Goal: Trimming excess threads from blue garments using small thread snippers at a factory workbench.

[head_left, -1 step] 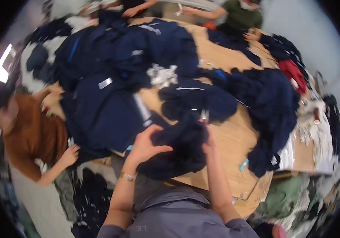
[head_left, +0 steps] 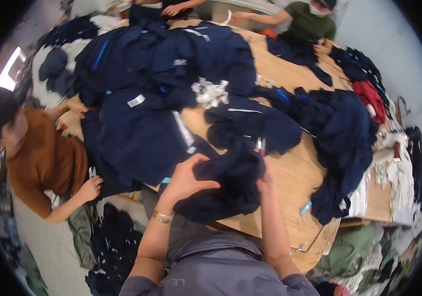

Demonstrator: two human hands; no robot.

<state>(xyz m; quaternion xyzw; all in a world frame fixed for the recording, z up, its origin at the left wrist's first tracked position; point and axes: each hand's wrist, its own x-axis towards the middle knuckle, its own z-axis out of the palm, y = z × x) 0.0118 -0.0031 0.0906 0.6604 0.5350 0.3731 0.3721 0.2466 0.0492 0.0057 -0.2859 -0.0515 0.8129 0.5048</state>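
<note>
left hand point(head_left: 187, 178) clamps bunched navy garment point(head_left: 230, 185) | right hand point(head_left: 266, 181) grips its right edge, probably keeping cloth spread | snips point(head_left: 263, 149) close by, hold unclear

Navy cloth hides some fingers of the left hand point(head_left: 184, 183) and right hand point(head_left: 266, 180); the folds of the held navy garment point(head_left: 223, 192) are too dark to separate. The red-handled tool's point(head_left: 262, 146) lower end is hidden. The far edge cuts off a co-worker's head point(head_left: 174, 9); the near edge crops a pink thing point(head_left: 341, 291) on the right.
</note>
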